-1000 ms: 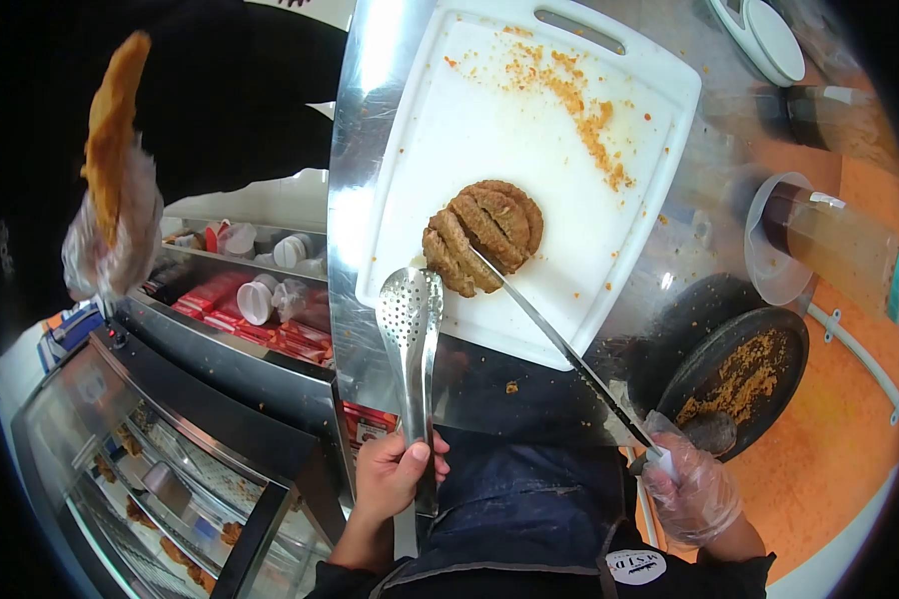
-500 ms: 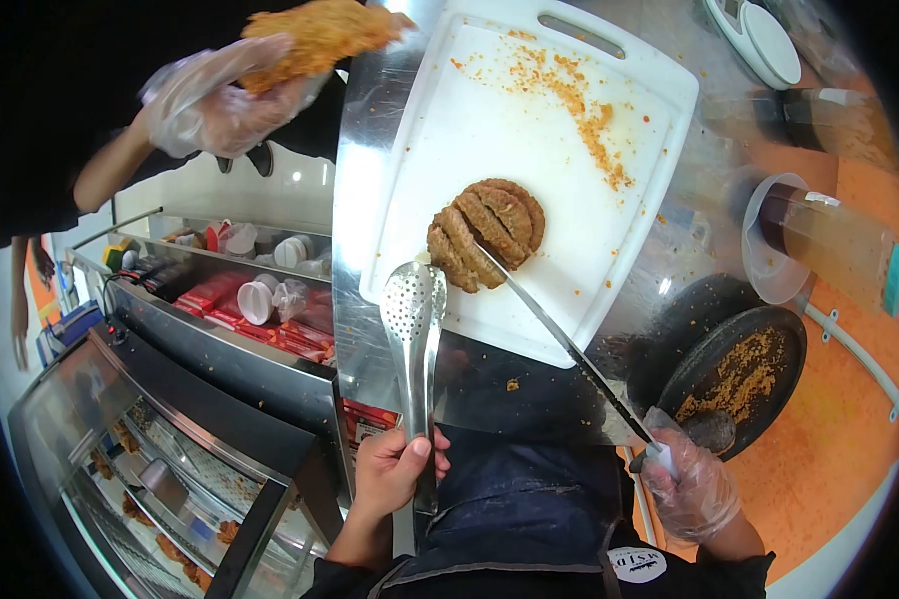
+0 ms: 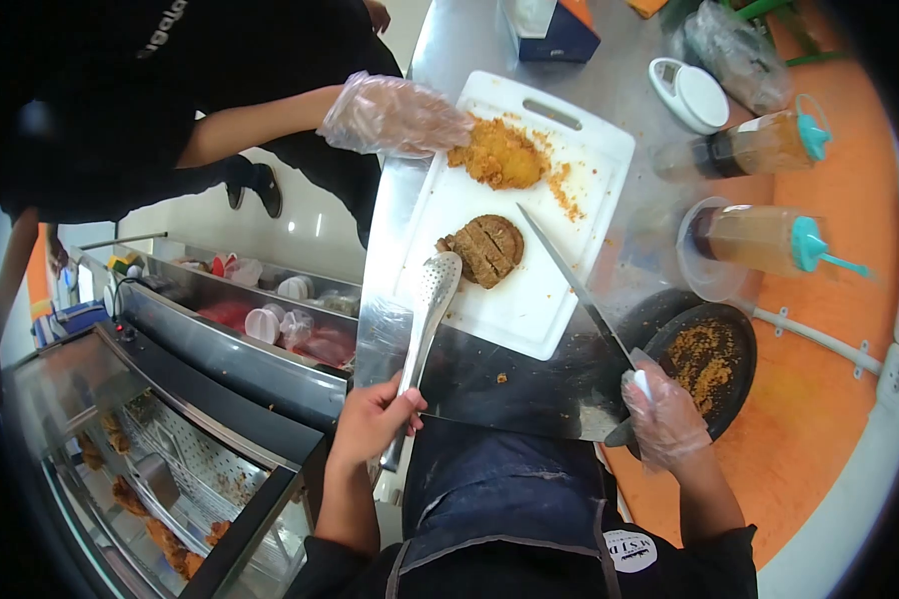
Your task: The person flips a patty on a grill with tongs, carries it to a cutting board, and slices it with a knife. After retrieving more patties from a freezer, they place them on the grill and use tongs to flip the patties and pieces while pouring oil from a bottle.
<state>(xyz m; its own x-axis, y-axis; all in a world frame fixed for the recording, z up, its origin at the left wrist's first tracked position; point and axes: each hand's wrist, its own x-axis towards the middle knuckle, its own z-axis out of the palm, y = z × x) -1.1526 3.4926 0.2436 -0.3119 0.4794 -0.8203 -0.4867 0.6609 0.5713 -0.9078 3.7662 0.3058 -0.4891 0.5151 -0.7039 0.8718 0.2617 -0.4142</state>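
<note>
My left hand, bare, is wrapped round the handle of metal tongs. Their perforated tip touches the left edge of a sliced brown patty on a white cutting board. In a clear plastic glove, my right hand grips the white handle of a long knife. The blade points up and left over the board, its tip right of the patty and apart from it. At the board's upper left, a co-worker's gloved hand touches a golden breaded fried piece.
Right of the board are a dark round pan with crumbs, two sauce bottles with teal caps, a clear round lid and a white scale. A tissue box stands at the top. A glass display case holds fried pieces at lower left.
The co-worker's hand has brought the fried piece down onto the board. The knife tip has left the patty. The view has shifted, showing more of the far counter.
</note>
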